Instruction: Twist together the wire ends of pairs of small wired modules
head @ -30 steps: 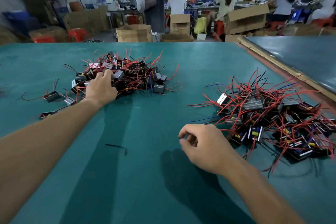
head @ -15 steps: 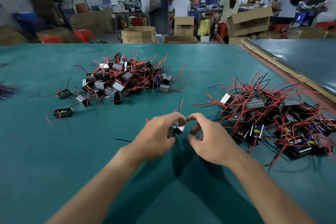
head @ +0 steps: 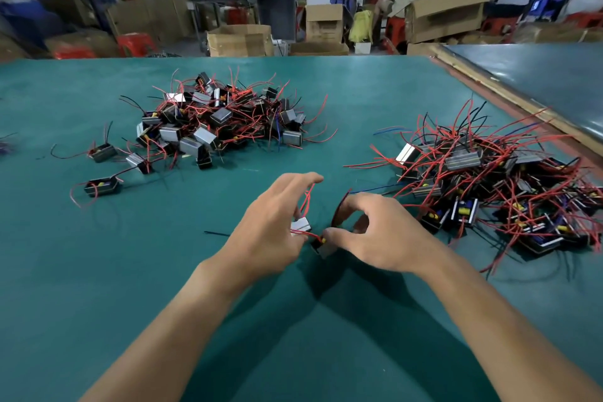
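Both hands meet over the middle of the green table (head: 98,271). My left hand (head: 270,232) holds a small grey-faced module (head: 301,224) with red wires rising past its fingers. My right hand (head: 375,235) pinches a second small black module (head: 323,246) with a yellow part, and a dark wire arcs up by its index finger. The two modules sit close together between the hands. A heap of loose modules (head: 222,121) with red wires lies at the back left. A larger tangled heap (head: 496,179) lies at the right.
Three stray modules (head: 102,186) lie left of the back-left heap. A short black wire piece (head: 217,233) lies left of my left hand. A second table (head: 538,81) adjoins at the right behind a wooden edge. Cardboard boxes and people fill the background.
My left hand left the back-left heap with a module and came to the middle. Both hands now work the two modules a little lower and closer to me.
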